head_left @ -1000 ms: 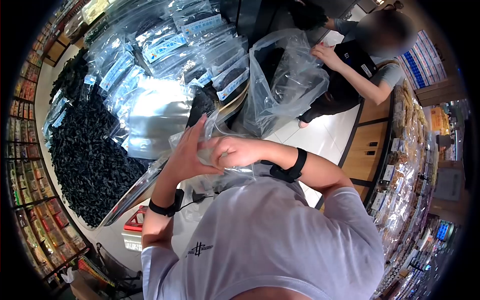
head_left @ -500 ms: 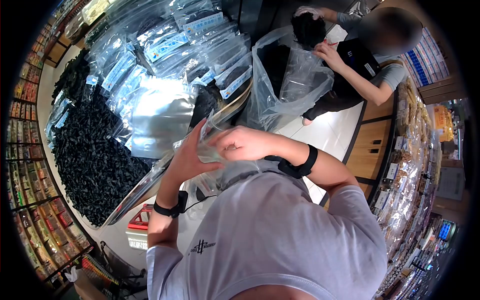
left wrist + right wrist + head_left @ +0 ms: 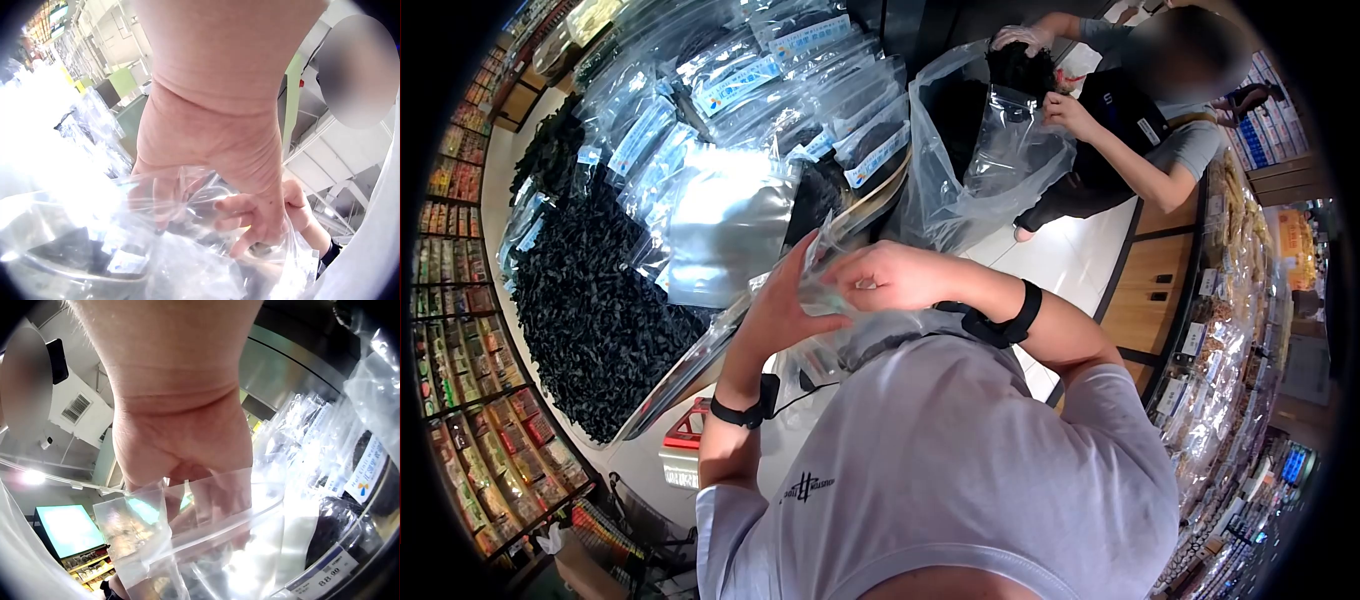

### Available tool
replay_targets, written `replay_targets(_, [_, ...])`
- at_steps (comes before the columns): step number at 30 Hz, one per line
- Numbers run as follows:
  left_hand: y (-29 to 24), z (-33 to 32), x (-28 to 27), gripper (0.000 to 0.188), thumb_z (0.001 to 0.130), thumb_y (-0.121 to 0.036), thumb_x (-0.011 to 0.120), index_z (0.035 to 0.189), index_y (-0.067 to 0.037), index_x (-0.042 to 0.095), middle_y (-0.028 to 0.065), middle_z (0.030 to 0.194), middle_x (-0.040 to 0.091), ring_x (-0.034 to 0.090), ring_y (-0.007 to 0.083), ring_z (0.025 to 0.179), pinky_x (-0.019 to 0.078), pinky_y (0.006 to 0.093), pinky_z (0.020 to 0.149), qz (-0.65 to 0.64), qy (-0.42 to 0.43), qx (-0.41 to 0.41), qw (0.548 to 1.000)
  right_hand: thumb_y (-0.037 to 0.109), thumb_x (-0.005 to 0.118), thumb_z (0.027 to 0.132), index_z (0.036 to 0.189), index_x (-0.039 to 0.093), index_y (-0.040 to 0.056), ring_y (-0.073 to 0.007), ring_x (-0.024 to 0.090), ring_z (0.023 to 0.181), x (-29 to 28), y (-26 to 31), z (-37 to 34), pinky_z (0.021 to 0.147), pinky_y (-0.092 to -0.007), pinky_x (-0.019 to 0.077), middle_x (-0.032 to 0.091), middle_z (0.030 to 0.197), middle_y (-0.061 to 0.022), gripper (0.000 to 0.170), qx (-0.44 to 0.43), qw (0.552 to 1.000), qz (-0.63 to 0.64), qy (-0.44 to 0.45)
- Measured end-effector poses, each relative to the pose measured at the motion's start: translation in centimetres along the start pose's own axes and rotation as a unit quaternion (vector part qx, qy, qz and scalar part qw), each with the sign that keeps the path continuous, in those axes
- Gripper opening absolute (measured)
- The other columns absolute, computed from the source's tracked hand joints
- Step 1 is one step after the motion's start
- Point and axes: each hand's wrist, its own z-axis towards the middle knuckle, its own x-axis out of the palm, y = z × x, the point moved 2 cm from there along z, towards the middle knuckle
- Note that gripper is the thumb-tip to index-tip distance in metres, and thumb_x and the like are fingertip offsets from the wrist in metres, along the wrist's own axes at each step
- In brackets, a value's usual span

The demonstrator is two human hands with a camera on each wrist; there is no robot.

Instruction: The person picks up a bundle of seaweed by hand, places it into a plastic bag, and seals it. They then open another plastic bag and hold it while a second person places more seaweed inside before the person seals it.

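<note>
A clear zip-top plastic bag (image 3: 215, 534) hangs about both hands, its film lying over the fingers in the wrist views. My left hand (image 3: 780, 310) has its fingers straight and the thumb spread wide against the bag. Facing it, my right hand (image 3: 905, 282) has loosely bent fingers within the film, a gap showing between thumb and forefinger. In the left wrist view, the right hand's fingers (image 3: 234, 223) are spread apart under the left palm. Both hands are just in front of the display's curved edge (image 3: 690, 375).
Dark dried pieces (image 3: 580, 320) are heaped on the display beside flat silvery bags (image 3: 730, 235) and labelled packs (image 3: 740, 85). Across from me, another person (image 3: 1135, 135) holds dark stuff (image 3: 1015, 68) over a clear bag (image 3: 1005, 145). A red-topped box (image 3: 685, 440) stands below left.
My right hand has loosened from a tighter curl; the left stays spread. The other person has brought the dark stuff down to the clear bag, which now hangs straighter.
</note>
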Motion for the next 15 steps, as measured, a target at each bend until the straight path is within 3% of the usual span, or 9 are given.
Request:
replay_targets(1, [0.0,0.0,0.0,0.113,0.062,-0.035,0.094,0.151,-0.001,0.033,0.023,0.14,0.052,0.051,0.0349,0.132,0.0413,0.0418,0.108,0.0,0.001,-0.001,1.0,0.013,0.063,0.085,0.085,0.063,-0.002,-0.0287,0.068,0.083,0.0,-0.1,-0.1,0.075,-0.0363,0.0524,0.067,0.118,-0.0176,0.015,0.0,1.0,0.001,0.0])
replay_targets(3, [0.0,0.0,0.1,0.117,0.062,-0.031,0.096,0.153,-0.003,0.029,0.0181,0.137,0.057,0.055,0.0266,0.128,0.0434,0.0384,0.105,0.038,0.005,0.015,0.999,0.013,0.063,0.084,0.085,0.063,-0.0017,-0.0294,0.069,0.082,0.1,-0.2,-0.2,0.074,-0.0369,0.0528,0.068,0.116,-0.0177,0.015,0.017,1.0,-0.008,0.007])
replay_targets(6, [-0.1,-0.1,0.3,0.111,0.062,-0.033,0.094,0.15,-0.002,0.034,0.021,0.138,0.054,0.052,0.0338,0.13,0.042,0.0417,0.107,0.005,0.008,0.011,1.0,0.014,0.064,0.085,0.089,0.065,-0.001,-0.028,0.07,0.08,-0.2,0.1,-0.5,0.072,-0.037,0.0532,0.071,0.104,-0.0164,0.016,0.042,0.999,-0.022,0.001])
replay_targets(9, [-0.4,-0.2,0.3,0.11,0.062,-0.033,0.094,0.15,-0.002,0.035,0.0203,0.137,0.055,0.053,0.0326,0.129,0.0421,0.0411,0.107,0.004,0.012,-0.005,1.0,0.015,0.065,0.085,0.094,0.067,-0.0003,-0.0253,0.069,0.076,-0.2,0.2,-0.8,0.069,-0.0357,0.0527,0.071,0.09,-0.0142,0.018,0.084,0.996,-0.008,-0.022])
replay_targets(15, [0.2,-0.7,0.5,0.11,0.061,-0.032,0.095,0.149,-0.001,0.036,0.0204,0.138,0.054,0.053,0.0324,0.13,0.0417,0.0405,0.107,-0.03,0.012,-0.017,0.999,0.016,0.066,0.086,0.097,0.068,0.0012,-0.0249,0.067,0.073,-0.2,1.3,-0.7,0.069,-0.0339,0.0516,0.069,0.083,-0.0125,0.018,0.075,0.996,-0.036,-0.044])
